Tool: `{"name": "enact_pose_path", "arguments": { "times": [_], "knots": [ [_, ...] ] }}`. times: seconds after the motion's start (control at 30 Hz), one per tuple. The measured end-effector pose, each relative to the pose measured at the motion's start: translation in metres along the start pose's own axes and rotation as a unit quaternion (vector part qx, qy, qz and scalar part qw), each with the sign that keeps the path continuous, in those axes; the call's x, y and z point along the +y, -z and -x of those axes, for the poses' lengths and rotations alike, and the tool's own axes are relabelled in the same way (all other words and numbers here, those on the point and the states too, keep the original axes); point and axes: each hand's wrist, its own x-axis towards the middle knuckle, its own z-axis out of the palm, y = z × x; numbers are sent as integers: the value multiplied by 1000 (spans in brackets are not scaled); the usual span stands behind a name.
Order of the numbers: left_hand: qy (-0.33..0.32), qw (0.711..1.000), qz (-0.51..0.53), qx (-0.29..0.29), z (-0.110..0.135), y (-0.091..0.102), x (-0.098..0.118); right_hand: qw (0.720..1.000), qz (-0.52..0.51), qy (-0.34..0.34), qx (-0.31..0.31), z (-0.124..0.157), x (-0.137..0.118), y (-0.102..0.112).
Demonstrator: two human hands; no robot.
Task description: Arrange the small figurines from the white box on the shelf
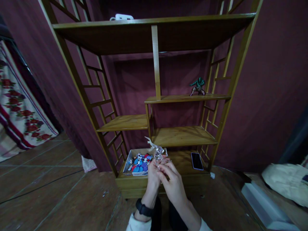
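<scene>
Close in front of the shelf unit, both hands meet around a shiny, see-through figurine with a pale, branching part at its upper left. My left hand is closed around its lower part, a dark band on that wrist. From the right, my right hand pinches the same lower part with thumb and fingers. The fingers hide the figurine's bottom end. Just left of the hands, a shallow box on the lowest shelf holds many small blue, purple, red and white pieces.
The wooden shelf unit has boards at several heights. A green-and-brown figure stands on an upper right board. A phone lies low on the right. A white power strip sits on top. A cable crosses the floor.
</scene>
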Motion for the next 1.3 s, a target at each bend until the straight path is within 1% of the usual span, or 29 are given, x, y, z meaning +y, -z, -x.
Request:
{"name": "enact_pose_path", "arguments": {
  "times": [0.1, 0.23, 0.4, 0.5, 0.6, 0.73, 0.93, 1.13, 1.3],
  "knots": [
    [22, 999, -4, -28, -1, 4, 1, 1000, 9, 2, 1, 1, -6, -1],
    [32, 999, -13, -42, -1, 7, 3, 1000, 10, -8, 11, 1, -13, -1],
    [19, 996, -69, -50, 0, 4, 5, 999, 21, -16, 31, 1, -15, -1],
    [6, 996, -78, -47, 0, 4, 5, 998, 49, -17, 19, 2, -13, -2],
    [-16, 995, -79, -59, -2, 5, 4, 997, 82, -13, 7, 4, -13, -1],
    [-34, 993, -91, -66, -3, 5, 0, 995, 102, 5, 14, 4, -12, 0],
    [-57, 994, -92, -19, -7, 4, 0, 993, 103, 16, 54, 1, -8, 10],
    [-81, 987, -140, 5, -7, 3, 3, 993, 92, -1, 77, -8, 5, 25],
    [-126, 973, -192, 27, -8, 5, -1, 986, 136, 11, 92, -14, 19, 32]
  ]
}}
